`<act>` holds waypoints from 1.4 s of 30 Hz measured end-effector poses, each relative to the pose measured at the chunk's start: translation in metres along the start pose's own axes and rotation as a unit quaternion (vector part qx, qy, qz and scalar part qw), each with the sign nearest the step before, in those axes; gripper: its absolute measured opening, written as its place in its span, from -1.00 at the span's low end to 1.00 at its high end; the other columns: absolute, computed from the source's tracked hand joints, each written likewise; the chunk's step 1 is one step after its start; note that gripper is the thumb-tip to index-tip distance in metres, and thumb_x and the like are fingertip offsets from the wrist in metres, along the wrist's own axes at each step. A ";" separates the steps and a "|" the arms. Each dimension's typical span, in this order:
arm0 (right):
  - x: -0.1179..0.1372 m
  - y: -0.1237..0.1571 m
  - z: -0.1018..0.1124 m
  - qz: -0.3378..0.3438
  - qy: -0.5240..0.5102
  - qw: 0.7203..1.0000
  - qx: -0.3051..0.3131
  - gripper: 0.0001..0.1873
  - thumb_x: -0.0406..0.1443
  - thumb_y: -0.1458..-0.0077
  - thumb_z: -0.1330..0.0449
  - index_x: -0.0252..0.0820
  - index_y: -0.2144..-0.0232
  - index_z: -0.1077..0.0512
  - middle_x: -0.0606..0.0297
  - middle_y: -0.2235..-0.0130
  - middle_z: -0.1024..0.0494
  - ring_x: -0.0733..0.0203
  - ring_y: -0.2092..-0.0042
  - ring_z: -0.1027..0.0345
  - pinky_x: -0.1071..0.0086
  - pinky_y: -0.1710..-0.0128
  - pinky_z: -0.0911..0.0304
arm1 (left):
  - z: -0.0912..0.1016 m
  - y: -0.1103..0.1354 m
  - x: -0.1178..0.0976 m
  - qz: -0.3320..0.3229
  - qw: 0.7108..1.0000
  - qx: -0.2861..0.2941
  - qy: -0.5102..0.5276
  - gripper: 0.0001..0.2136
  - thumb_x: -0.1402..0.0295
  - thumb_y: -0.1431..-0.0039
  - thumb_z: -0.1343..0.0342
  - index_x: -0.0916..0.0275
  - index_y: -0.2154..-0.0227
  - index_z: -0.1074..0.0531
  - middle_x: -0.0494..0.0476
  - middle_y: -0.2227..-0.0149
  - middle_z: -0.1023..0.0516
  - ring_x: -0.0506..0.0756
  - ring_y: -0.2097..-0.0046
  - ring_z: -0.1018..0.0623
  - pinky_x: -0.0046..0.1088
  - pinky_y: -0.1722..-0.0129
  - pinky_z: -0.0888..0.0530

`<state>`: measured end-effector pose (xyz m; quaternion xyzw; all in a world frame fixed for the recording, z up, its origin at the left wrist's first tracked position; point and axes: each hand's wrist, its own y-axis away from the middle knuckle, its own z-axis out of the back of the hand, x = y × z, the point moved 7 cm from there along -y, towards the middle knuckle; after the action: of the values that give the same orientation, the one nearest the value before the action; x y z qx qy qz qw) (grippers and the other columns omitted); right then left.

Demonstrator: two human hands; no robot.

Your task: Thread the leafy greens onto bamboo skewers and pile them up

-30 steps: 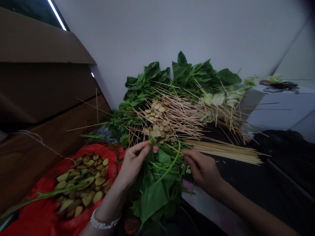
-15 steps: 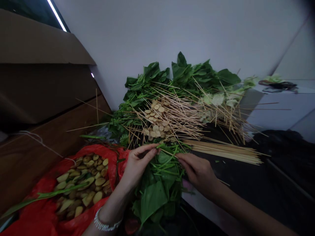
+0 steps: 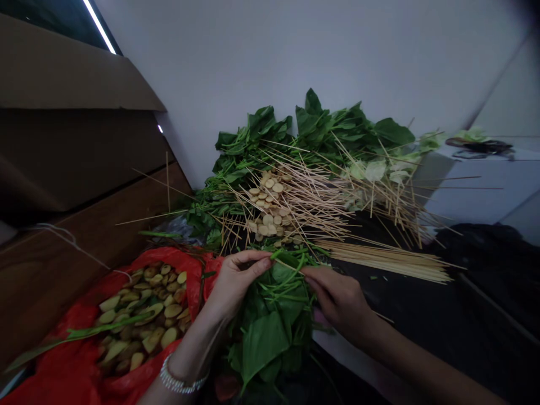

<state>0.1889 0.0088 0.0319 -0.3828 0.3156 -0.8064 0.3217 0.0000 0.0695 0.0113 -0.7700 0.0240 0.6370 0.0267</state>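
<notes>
Below centre, the left hand (image 3: 234,278) is pinching a stem (image 3: 276,255), seemingly steadying it against the skewer (image 3: 291,266) the right hand (image 3: 341,288) is gripping.

Dim, greyish light overall, a glaring white strip (image 3: 99,26) upper left, deep shadow lower right

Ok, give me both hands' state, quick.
Left hand: closed, pinching a green stem.
Right hand: closed, holding a thin skewer.
</notes>
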 end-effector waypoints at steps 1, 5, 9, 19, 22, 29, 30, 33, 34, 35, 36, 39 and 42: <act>0.000 0.001 0.000 0.002 0.002 1.000 0.000 -0.76 -0.44 -0.25 -0.04 -0.22 0.09 -0.44 0.16 0.25 -0.63 0.19 0.22 -0.56 0.42 0.26 -0.46 | -0.001 0.000 0.000 0.005 1.000 0.003 0.006 -0.79 0.29 0.20 -0.45 0.22 0.44 -0.65 0.09 0.41 -0.68 0.01 0.38 -0.59 -0.56 0.30 -0.48; 0.001 0.003 -0.002 0.013 0.005 1.000 -0.001 -0.75 -0.44 -0.26 -0.03 -0.22 0.08 -0.43 0.16 0.28 -0.62 0.19 0.26 -0.55 0.41 0.32 -0.44 | -0.003 -0.001 0.001 0.017 1.000 0.015 0.013 -0.78 0.29 0.24 -0.47 0.23 0.46 -0.64 0.07 0.45 -0.66 -0.02 0.40 -0.58 -0.58 0.32 -0.47; 0.001 0.005 -0.003 0.013 0.005 1.000 0.002 -0.76 -0.45 -0.25 -0.04 -0.27 0.09 -0.43 0.16 0.34 -0.60 0.18 0.35 -0.52 0.39 0.37 -0.42 | -0.004 -0.001 0.002 0.031 0.999 0.020 -0.001 -0.77 0.28 0.25 -0.47 0.23 0.47 -0.64 0.06 0.45 -0.66 -0.04 0.40 -0.56 -0.60 0.32 -0.45; 0.000 0.003 -0.004 -0.038 -0.048 0.998 0.010 -0.76 -0.47 -0.22 -0.07 -0.20 0.14 -0.47 0.21 0.29 -0.62 0.23 0.28 -0.54 0.45 0.28 -0.41 | -0.003 0.000 0.000 0.025 0.999 0.021 -0.021 -0.80 0.29 0.23 -0.46 0.19 0.47 -0.64 0.04 0.41 -0.67 -0.06 0.39 -0.55 -0.64 0.33 -0.43; 0.003 0.003 -0.002 -0.020 -0.027 0.999 0.004 -0.76 -0.47 -0.22 -0.06 -0.21 0.12 -0.46 0.21 0.32 -0.61 0.23 0.32 -0.52 0.43 0.31 -0.39 | -0.003 0.001 -0.001 0.022 0.999 0.023 -0.026 -0.81 0.29 0.22 -0.46 0.19 0.48 -0.64 0.04 0.41 -0.67 -0.06 0.40 -0.55 -0.63 0.33 -0.43; 0.008 0.007 -0.009 0.000 0.015 0.999 0.037 -0.80 -0.43 -0.25 -0.03 -0.20 0.24 -0.46 0.21 0.38 -0.57 0.22 0.38 -0.46 0.40 0.38 -0.33 | -0.035 0.011 0.003 0.011 0.987 0.137 -0.083 -0.90 0.36 0.11 -0.38 0.24 0.47 -0.64 0.10 0.41 -0.66 0.03 0.36 -0.58 -0.53 0.29 -0.48; 0.008 0.005 -0.008 -0.005 0.002 0.999 0.034 -0.80 -0.43 -0.25 -0.04 -0.20 0.25 -0.46 0.21 0.36 -0.58 0.22 0.37 -0.47 0.41 0.36 -0.33 | -0.037 0.012 0.002 0.002 0.986 0.141 -0.087 -0.90 0.36 0.10 -0.37 0.23 0.45 -0.65 0.11 0.39 -0.67 0.04 0.34 -0.58 -0.51 0.27 -0.48; 0.002 -0.003 0.003 -0.042 -0.029 0.999 0.006 -0.82 -0.43 -0.24 -0.06 -0.20 0.24 -0.46 0.24 0.33 -0.59 0.25 0.31 -0.49 0.45 0.29 -0.34 | -0.027 0.010 -0.012 -0.070 0.985 0.098 -0.121 -0.85 0.36 0.06 -0.35 0.21 0.36 -0.64 0.12 0.28 -0.67 0.09 0.23 -0.59 -0.48 0.20 -0.48; -0.003 -0.005 0.008 -0.063 -0.030 0.998 -0.009 -0.83 -0.42 -0.24 -0.07 -0.20 0.24 -0.46 0.26 0.35 -0.59 0.26 0.31 -0.49 0.45 0.28 -0.33 | -0.022 0.009 -0.019 -0.097 0.983 0.073 -0.136 -0.83 0.35 0.03 -0.33 0.21 0.32 -0.64 0.13 0.25 -0.66 0.09 0.20 -0.58 -0.47 0.18 -0.47; -0.010 -0.008 0.015 -0.089 -0.028 0.995 -0.026 -0.84 -0.41 -0.23 -0.08 -0.19 0.25 -0.46 0.29 0.38 -0.58 0.27 0.34 -0.48 0.46 0.30 -0.32 | -0.016 0.008 -0.025 -0.121 0.980 0.047 -0.151 -0.83 0.33 -0.01 -0.31 0.20 0.29 -0.63 0.13 0.23 -0.65 0.09 0.18 -0.57 -0.47 0.17 -0.46; -0.018 -0.010 0.021 -0.121 -0.026 0.992 -0.041 -0.86 -0.39 -0.23 -0.09 -0.19 0.26 -0.46 0.32 0.42 -0.55 0.28 0.39 -0.45 0.46 0.33 -0.30 | -0.010 0.008 -0.030 -0.138 0.976 0.025 -0.164 -0.83 0.31 -0.05 -0.28 0.20 0.28 -0.63 0.12 0.24 -0.65 0.09 0.19 -0.56 -0.48 0.17 -0.45; -0.044 -0.011 0.039 -0.220 -0.057 0.970 -0.088 -0.88 -0.32 -0.24 -0.10 -0.17 0.26 -0.45 0.39 0.51 -0.48 0.33 0.50 -0.34 0.47 0.47 -0.22 | -0.004 0.006 -0.036 -0.143 0.971 0.008 -0.191 -0.84 0.25 -0.09 -0.25 0.23 0.36 -0.60 0.09 0.35 -0.61 0.04 0.30 -0.52 -0.51 0.28 -0.41; -0.063 -0.010 0.050 -0.284 -0.139 0.938 -0.142 -0.87 -0.25 -0.23 -0.12 -0.17 0.25 -0.42 0.43 0.52 -0.44 0.41 0.62 -0.18 0.51 0.64 -0.06 | -0.015 0.007 -0.031 -0.102 0.969 0.101 -0.204 -0.82 0.24 -0.05 -0.27 0.27 0.44 -0.56 0.05 0.46 -0.51 0.00 0.41 -0.43 -0.53 0.40 -0.34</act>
<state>0.2581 0.0492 0.0386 -0.6068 0.2573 -0.7494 0.0627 0.0085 0.0616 0.0441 -0.6158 0.0037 0.7687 0.1731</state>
